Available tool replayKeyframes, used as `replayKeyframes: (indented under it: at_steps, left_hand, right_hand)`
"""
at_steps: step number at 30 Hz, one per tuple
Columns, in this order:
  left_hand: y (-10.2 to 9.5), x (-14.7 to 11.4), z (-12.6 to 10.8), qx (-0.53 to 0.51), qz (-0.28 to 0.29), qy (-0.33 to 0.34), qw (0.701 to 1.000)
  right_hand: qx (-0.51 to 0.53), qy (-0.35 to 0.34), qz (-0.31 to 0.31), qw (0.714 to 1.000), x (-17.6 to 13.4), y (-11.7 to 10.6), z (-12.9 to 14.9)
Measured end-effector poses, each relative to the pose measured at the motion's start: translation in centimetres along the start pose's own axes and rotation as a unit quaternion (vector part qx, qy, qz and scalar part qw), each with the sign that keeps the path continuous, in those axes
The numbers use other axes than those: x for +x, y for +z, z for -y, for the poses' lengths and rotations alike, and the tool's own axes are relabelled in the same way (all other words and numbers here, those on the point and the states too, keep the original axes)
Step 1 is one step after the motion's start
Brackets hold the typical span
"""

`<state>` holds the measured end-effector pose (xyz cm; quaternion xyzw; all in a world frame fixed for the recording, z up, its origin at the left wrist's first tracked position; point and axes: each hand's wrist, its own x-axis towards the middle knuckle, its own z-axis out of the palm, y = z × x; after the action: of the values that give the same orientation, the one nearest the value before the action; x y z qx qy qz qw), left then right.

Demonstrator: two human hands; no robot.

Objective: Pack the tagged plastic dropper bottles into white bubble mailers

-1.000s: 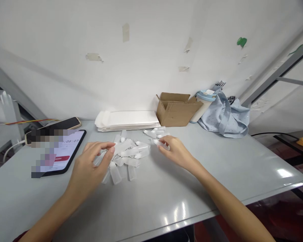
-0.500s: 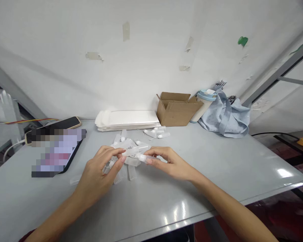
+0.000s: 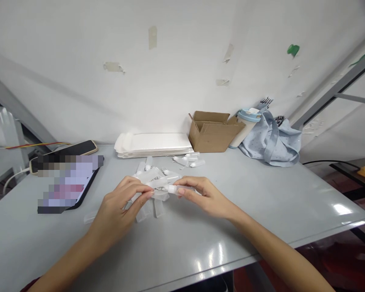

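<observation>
Between the thumb and fingers of my right hand (image 3: 205,196) is a small clear plastic bottle (image 3: 182,190), its white cap pointing left. My left hand (image 3: 124,207) is closed in a pinch close to that cap, thumb and index fingertips together; whatever they hold is too small or hidden to make out. Under and behind both hands lies a loose pile of small clear plastic bottles (image 3: 149,175), partly covered by my fingers. Several similar bottles (image 3: 197,163) lie apart, behind my right hand. Another clear piece (image 3: 89,217) rests left of my left wrist.
Flat white cartons (image 3: 158,142) are stacked against the wall. To their right stand an open cardboard box (image 3: 214,136), a cup with a blue lid (image 3: 246,123) and a light blue cloth bag (image 3: 270,142). Two phones, one blurred phone (image 3: 88,186) nearer, lie at left on the grey table (image 3: 261,194).
The thumb and index finger of my left hand have closed together and shifted slightly right, toward the bottle cap. My right hand keeps its hold on the bottle, almost still.
</observation>
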<state>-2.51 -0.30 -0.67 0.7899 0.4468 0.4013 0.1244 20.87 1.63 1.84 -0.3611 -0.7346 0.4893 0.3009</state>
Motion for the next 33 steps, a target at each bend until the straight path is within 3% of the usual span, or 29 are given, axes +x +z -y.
replayKeyframes:
  at_steps: [9,33]
  left_hand:
    - [0.25,0.01,-0.21,-0.009,0.046,0.034,0.998]
    - [-0.06,-0.05,-0.51,-0.017,0.053,0.019,0.998]
  right_hand:
    - [0.004,0.001,0.004,1.000,-0.10,0.66,-0.42]
    - [0.046,0.015,0.007,0.999,-0.07,0.97,-0.82]
